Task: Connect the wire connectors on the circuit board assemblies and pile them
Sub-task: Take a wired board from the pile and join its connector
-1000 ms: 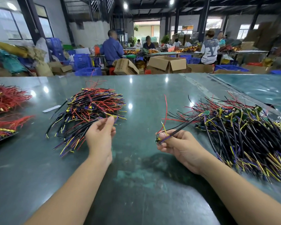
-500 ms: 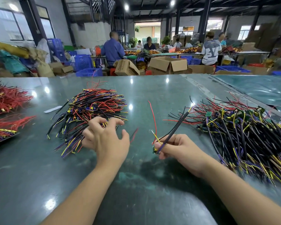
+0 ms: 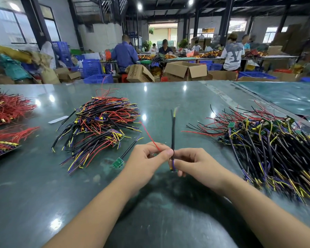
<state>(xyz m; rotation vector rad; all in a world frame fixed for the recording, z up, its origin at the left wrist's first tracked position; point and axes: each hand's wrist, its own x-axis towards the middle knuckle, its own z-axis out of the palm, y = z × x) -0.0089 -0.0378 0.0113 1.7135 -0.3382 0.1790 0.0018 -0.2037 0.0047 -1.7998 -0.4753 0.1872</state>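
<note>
My two hands meet over the middle of the green table. My right hand grips a wire assembly by its lower end, and its black sheathed cable stands upright. My left hand pinches the assembly's thin red wire, which slants up to the left. A loose small green circuit board with a black lead lies on the table just left of my left hand. A pile of assemblies lies at the left. A bigger heap of assemblies lies at the right.
Bundles of red wires lie at the table's left edge, above a tray of more. A white paper slip lies near the left pile. Beyond the table's far edge are cardboard boxes, blue crates and several seated people.
My left hand left the left pile and came right to meet my right hand, taking hold of the red wire. The black cable swung from slanting right to upright.
</note>
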